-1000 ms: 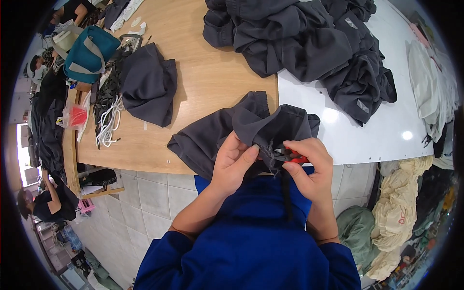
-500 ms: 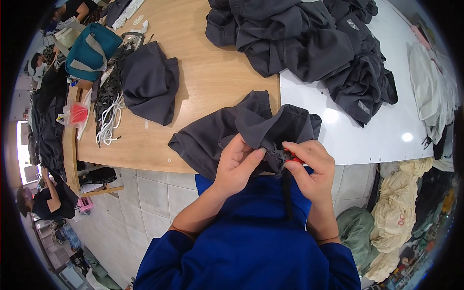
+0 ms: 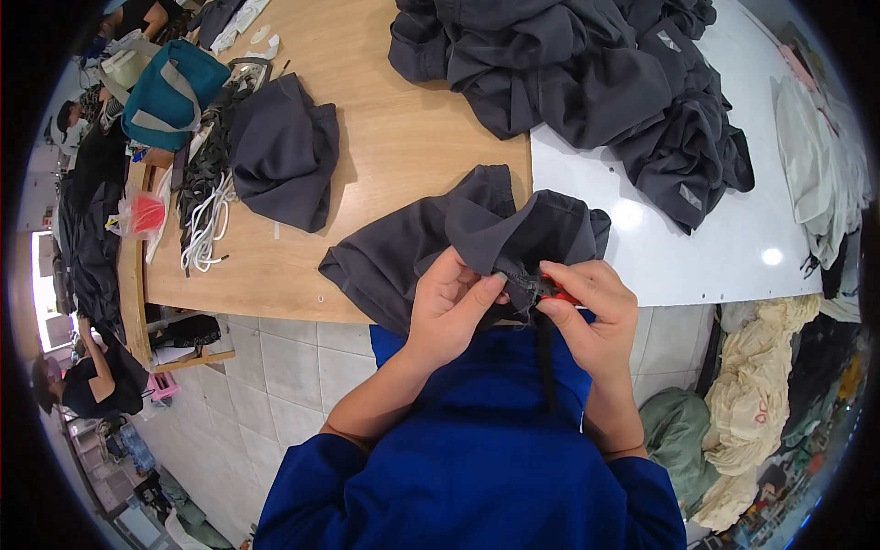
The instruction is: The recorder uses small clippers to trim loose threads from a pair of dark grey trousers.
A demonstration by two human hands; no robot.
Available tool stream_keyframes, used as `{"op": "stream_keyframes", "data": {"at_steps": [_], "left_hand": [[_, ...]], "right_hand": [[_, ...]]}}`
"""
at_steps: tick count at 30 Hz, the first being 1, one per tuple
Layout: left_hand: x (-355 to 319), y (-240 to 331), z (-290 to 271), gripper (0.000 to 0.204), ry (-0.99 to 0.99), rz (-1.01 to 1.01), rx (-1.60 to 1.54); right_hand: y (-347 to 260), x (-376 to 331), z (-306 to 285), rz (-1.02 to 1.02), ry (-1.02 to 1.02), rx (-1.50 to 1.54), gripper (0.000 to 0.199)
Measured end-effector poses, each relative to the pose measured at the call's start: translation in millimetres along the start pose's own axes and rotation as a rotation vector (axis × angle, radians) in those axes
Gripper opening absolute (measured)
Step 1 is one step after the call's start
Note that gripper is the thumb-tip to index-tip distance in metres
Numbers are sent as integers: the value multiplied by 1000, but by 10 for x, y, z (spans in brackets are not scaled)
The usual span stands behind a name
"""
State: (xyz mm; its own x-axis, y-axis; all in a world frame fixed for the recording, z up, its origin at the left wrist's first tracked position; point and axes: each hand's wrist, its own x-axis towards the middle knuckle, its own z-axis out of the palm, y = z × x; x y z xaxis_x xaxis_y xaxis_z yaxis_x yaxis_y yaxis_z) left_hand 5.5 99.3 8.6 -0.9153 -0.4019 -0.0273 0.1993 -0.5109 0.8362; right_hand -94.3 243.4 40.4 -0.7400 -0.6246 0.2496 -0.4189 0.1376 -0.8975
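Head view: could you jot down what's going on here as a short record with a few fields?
Place: wooden table beside a white table, tiled floor
Left hand: pinching the dark grey garment at the table edge
Right hand: on the same garment, holding a small red tool, kind unclear
Nearby: grey garment pile, folded grey garment, teal bag, white cords
Others: a person at the lower left

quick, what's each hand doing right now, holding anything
Left hand: closed, pinching the dark grey garment at its folded edge.
Right hand: closed on a small red tool, held against the same garment.
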Motion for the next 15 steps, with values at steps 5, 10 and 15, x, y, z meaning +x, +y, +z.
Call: {"op": "stream_keyframes", "data": {"at_steps": [5,10,15], "left_hand": [[-10,-17,14,23,33,7,6],[-1,-5,24,22,31,3,-7],[28,11,21,24,19,15,-41]], "right_hand": [[24,-24,27,-10,18,-1,32],[71,-58,33,-56,8,6,30],[105,-93,54,151,129,302,37]]}}
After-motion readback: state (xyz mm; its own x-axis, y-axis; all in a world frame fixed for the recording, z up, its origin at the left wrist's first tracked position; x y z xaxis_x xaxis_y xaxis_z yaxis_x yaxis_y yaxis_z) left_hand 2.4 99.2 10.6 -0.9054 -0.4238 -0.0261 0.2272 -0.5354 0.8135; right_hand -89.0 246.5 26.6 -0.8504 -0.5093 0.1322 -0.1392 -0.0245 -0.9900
